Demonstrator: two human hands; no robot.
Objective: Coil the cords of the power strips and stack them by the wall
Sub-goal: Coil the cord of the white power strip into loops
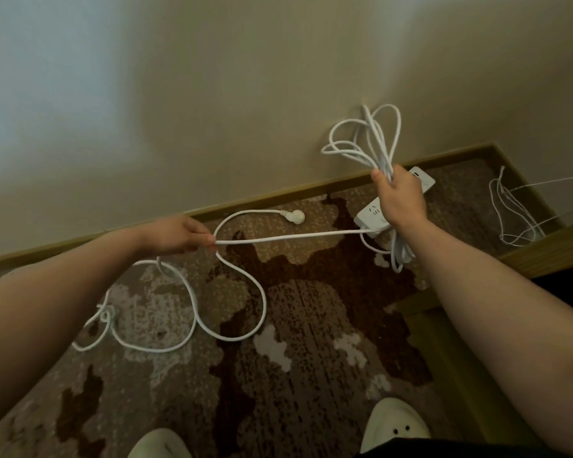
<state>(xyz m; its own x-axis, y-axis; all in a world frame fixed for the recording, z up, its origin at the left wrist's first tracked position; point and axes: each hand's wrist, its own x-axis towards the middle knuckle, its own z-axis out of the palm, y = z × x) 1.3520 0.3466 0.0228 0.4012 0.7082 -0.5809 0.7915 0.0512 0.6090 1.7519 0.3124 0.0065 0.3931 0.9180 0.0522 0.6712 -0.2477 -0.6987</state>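
Two hands at work: right hand (399, 196), at 2 o'clock, fist closed round coiled cord (366, 143) above power strip (372, 214); left hand (176, 234), at 9 o'clock, pinching the slack run. Risk: knot (108, 314) on carpet (311, 325) may snag; plug (295, 216) may drag.

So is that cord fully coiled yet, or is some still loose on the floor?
Partly coiled. The right hand grips a bundle of loops, but the left hand pinches a stretch, and loose cord with the plug lies on the carpet.
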